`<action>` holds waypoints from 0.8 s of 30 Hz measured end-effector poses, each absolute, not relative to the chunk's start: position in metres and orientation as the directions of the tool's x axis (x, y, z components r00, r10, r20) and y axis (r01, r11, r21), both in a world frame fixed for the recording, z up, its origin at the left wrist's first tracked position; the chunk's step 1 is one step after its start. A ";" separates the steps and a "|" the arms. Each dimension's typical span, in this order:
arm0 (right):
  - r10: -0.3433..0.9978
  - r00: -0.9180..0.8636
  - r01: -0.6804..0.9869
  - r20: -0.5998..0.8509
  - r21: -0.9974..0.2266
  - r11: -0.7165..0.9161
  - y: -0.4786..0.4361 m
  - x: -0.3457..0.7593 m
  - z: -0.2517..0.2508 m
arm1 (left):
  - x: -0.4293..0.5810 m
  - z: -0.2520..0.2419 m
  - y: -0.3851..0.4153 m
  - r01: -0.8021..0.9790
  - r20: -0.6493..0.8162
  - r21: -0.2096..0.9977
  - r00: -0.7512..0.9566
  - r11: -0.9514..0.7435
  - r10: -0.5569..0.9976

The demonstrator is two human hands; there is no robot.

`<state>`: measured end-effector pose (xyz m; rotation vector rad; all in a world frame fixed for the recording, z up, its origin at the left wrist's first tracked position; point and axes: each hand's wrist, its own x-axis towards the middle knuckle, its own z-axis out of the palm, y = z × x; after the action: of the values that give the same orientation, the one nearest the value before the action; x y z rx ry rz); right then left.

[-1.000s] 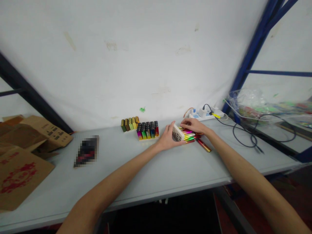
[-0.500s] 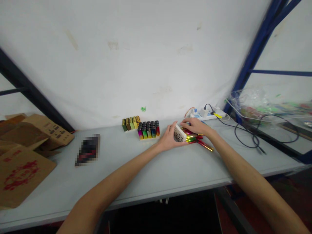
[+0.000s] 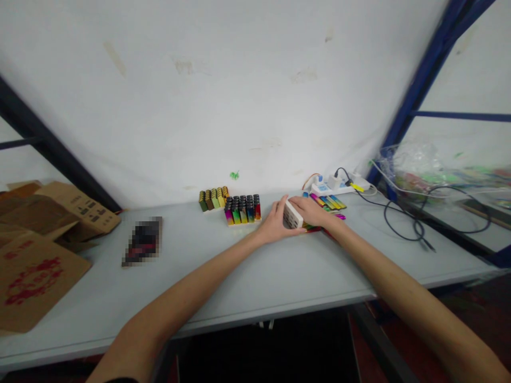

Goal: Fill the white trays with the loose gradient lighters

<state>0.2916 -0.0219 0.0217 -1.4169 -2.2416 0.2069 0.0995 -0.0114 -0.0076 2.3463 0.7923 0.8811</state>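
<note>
My left hand is closed around a white plastic tray with holes, tipped up on its edge. Against the tray's right side is my right hand, fingers bent; whatever they grip is hidden behind the tray. Shiny coloured lighters show partly beneath my right hand. Beyond it, several more lighters lie side by side on the table. Left of my hands, a filled rack of multicoloured lighters stands upright, with a second rack of green and yellow lighters behind it.
A white power strip with plugs sits by the wall, and a black cable coils to its right. Cardboard boxes occupy the left end. A pixelated dark item lies near them. Blue shelf posts rise at right.
My right hand has shifted slightly left, closer to the tray. Lighters lying behind it have come into view, and the loose ones in front are now mostly covered. My left hand still holds the tray.
</note>
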 end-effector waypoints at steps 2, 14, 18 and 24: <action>0.881 -0.366 0.801 0.299 -0.381 0.462 -0.020 0.294 0.020 | 0.100 -0.007 -0.012 0.342 0.411 0.628 0.618 -0.699 0.671; 0.675 -0.668 0.698 0.312 -0.051 0.714 0.003 0.322 -0.002 | 0.098 -0.006 -0.013 0.348 0.393 0.631 0.628 -0.694 0.672; 0.655 -0.702 0.676 0.282 -0.029 0.737 0.004 0.331 -0.002 | 0.098 -0.005 -0.014 0.335 0.398 0.638 0.627 -0.693 0.670; 0.732 -0.652 0.709 0.198 -0.181 0.681 -0.001 0.336 0.004 | 0.097 -0.004 -0.015 0.339 0.395 0.640 0.625 -0.690 0.673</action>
<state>0.3363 -0.0008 0.0044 -1.1542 -2.6402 0.1268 0.0971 -0.0149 -0.0037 2.3323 0.7940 0.8621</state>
